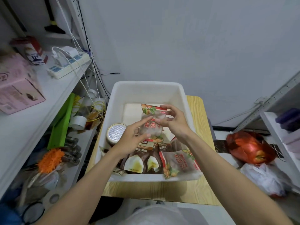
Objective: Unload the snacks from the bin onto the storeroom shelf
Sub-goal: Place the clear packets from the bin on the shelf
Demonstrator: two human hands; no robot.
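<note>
We hold dried-fruit pouch (152, 122) over bin (146, 84): right hand (173, 120) pinches top corner, left hand (129, 137) grips lower edge. Under hands, can (116, 133), brown packs (142, 161), second pouch (180, 163) not yet unloaded. Shelf (53, 88) beyond left hand. We judge most work remains.

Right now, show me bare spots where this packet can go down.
Bare shelf top lies between the pink box and the power strip. The bin is bare at the far end, crowded near me with packets and a can.
</note>
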